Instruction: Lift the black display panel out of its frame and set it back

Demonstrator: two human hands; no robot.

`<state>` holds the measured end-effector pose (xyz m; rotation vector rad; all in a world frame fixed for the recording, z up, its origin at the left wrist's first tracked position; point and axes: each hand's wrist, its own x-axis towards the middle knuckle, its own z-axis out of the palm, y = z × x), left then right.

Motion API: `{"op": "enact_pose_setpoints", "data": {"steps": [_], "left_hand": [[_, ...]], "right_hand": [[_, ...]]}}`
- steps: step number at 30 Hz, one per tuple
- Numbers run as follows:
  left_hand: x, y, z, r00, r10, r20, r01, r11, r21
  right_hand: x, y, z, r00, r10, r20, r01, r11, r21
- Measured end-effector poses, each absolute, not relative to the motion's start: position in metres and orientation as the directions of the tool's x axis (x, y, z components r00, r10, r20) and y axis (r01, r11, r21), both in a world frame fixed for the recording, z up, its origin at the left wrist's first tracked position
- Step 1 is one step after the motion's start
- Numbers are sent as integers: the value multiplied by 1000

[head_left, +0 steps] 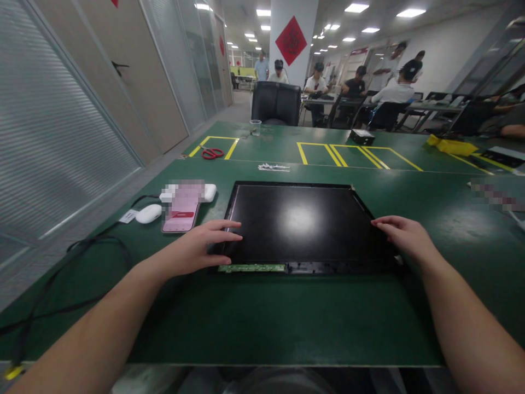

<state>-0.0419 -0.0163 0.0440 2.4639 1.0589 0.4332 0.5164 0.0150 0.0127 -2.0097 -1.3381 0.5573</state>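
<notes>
A black LCD screen panel [266, 219] lies flat on the green table, seated in a thin black frame. Along its near edge a green circuit board strip [252, 268] is exposed on the left, with black frame parts beside it. My left hand [200, 244] reaches over the panel's left edge with its fingers apart. At the right edge, my right hand [404, 234] has thumb and forefinger pinched together on the rim; how much of the edge lies between them is hard to see.
Left of the panel lie a pink phone [180, 210], a white mouse [149, 214] and black cables [94, 241]. Beyond it are red-handled scissors [212, 154], a plastic cup [255, 128], small white parts [273, 167] and a black box [361, 137]. Several people sit or stand farther back.
</notes>
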Motion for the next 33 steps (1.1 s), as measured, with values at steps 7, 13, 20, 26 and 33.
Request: {"op": "enact_pose_setpoints", "data": {"steps": [7,13,20,26,33], "left_hand": [[-45,-13,41,666,731,145,607,-645,464],[-45,-12,38,679,717,160,588,-661,466],[-44,-12,38,690,693,208,562,-694,449],[-44,-11,38,705,669,236,528,-717,454],[-43,-12,40,700,681,217,536,-701,471]], "right_hand": [[523,17,6,354,934,46,662,-216,-718],[521,15,8,355,934,40,672,-225,-706],[517,14,12,364,930,44,659,-224,-718],[518,16,10,387,922,6,636,-263,-726],[521,17,7,367,929,42,644,-222,-732]]}}
